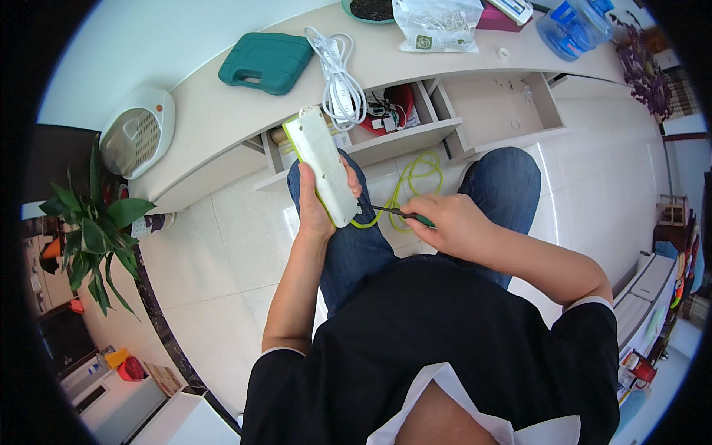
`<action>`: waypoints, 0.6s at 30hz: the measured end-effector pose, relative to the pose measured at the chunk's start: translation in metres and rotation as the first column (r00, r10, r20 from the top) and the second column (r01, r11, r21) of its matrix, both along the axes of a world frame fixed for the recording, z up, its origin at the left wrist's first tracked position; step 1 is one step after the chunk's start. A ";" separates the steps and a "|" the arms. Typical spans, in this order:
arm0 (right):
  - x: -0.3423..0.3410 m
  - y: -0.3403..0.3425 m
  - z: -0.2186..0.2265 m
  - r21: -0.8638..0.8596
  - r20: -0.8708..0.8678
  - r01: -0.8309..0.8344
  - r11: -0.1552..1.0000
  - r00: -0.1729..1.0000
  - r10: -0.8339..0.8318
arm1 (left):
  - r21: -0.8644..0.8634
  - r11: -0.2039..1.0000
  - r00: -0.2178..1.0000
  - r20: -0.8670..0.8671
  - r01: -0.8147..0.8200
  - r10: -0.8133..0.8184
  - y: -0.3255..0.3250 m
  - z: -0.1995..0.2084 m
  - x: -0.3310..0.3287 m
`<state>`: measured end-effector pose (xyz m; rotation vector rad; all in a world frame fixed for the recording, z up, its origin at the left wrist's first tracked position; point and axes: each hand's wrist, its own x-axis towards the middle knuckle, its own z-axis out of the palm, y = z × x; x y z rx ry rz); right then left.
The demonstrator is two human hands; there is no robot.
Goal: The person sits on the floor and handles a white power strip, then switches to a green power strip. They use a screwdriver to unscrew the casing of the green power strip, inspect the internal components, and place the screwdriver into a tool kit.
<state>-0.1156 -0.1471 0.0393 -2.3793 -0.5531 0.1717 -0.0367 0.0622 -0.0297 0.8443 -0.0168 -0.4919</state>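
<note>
My left hand (pixel 317 204) is wrapped round a power strip (pixel 323 165), white on the face turned up and yellow-green along its side. The strip is held tilted over my left thigh. From its lower end a yellow-green cord (pixel 410 178) runs off in loops between my knees. In my right hand (pixel 445 220) is a screwdriver (pixel 391 211) with a dark shaft and a dark green handle, its tip at the strip's lower end near the cord. Whether the tip sits in a screw is too small to tell.
A long counter carries a green tool case (pixel 267 62), a coiled white power strip (pixel 340 89), a plastic bag (pixel 437 26) and a blue water jug (pixel 573 31). Below, two drawers stand open, one with a red bowl (pixel 400 111). A leafy plant (pixel 95 226) is at left.
</note>
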 end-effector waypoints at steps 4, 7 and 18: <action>-0.003 0.004 -0.005 0.140 -0.171 0.151 0.978 0.977 -0.126 | 0.005 1.000 1.000 0.015 0.004 -0.004 0.002 -0.002 0.001; -0.002 0.004 -0.012 0.276 -0.447 0.317 0.908 0.878 -0.170 | 0.010 1.000 1.000 0.016 0.010 -0.010 0.003 -0.002 0.001; 0.006 -0.010 -0.002 0.258 -0.950 0.696 0.670 0.307 0.048 | 0.045 0.998 0.999 0.013 0.053 -0.053 0.000 0.000 0.002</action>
